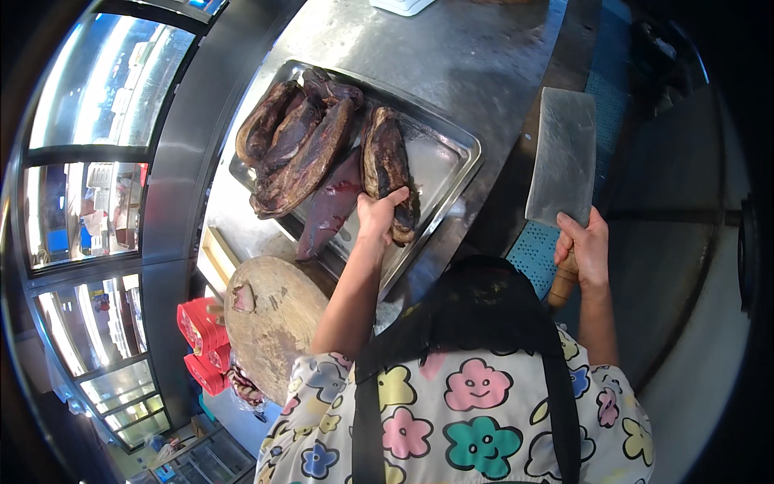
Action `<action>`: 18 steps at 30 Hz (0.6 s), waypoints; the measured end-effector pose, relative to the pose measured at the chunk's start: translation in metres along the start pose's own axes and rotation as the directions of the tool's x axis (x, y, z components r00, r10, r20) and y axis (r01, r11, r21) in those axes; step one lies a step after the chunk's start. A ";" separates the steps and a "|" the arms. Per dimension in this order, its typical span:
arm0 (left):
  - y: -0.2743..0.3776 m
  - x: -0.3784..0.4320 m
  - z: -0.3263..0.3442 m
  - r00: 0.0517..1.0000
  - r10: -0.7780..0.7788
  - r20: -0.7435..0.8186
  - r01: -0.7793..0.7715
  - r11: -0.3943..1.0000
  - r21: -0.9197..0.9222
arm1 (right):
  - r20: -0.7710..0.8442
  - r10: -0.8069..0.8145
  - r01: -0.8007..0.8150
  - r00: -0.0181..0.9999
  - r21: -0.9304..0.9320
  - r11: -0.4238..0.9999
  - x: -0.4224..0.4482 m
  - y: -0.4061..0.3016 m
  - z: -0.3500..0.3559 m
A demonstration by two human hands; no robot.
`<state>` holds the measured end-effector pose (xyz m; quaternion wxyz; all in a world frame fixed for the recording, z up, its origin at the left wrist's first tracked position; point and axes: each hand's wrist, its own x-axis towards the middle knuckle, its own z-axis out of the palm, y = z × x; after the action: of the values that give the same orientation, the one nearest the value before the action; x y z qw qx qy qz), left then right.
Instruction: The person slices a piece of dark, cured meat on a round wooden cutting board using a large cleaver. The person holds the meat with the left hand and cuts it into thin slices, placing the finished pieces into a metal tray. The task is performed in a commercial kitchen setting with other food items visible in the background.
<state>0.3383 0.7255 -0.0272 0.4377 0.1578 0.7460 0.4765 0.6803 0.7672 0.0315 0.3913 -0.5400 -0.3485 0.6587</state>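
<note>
My left hand (pixel 381 212) grips the near end of a dark slab of cured meat (pixel 387 151) that lies in a metal tray (pixel 453 160). To the left of that slab is a purplish, smoother piece of meat (pixel 329 209), one end resting over the tray's rim. Several more dark cured slabs (pixel 308 157) are heaped in the tray's far left part. Off to the right, my right hand (pixel 583 245) is closed around the wooden handle of a broad cleaver (pixel 562 157), its blade pointing away from me and held clear of the tray.
A round wooden chopping block (pixel 275 327) with a small meat scrap (pixel 243 298) stands left of my left arm. Red packages (pixel 202 330) sit beyond it. The tray rests on a metal counter (pixel 471 60). Glass-fronted display cases (pixel 91 212) line the left; a blue perforated mat (pixel 532 251) lies below.
</note>
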 end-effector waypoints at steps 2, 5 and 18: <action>0.010 -0.003 -0.011 0.956 -0.113 0.271 0.212 0.905 -0.368 | 0.039 -0.002 0.003 0.999 -0.038 0.999 0.010 -0.012 0.004; 0.003 -0.010 -0.030 0.835 -0.169 0.524 0.470 0.714 -0.519 | 0.114 -0.008 0.017 0.993 -0.080 0.997 0.025 -0.032 0.014; -0.040 -0.140 -0.152 0.841 0.361 0.403 0.238 0.421 -0.875 | 0.457 0.037 0.040 0.889 -0.157 0.987 0.040 -0.022 0.095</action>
<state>0.3027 0.5271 0.0340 0.6228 0.0524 0.2094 0.7520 0.5854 0.8099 0.0500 0.2533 -0.3990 -0.4838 0.7366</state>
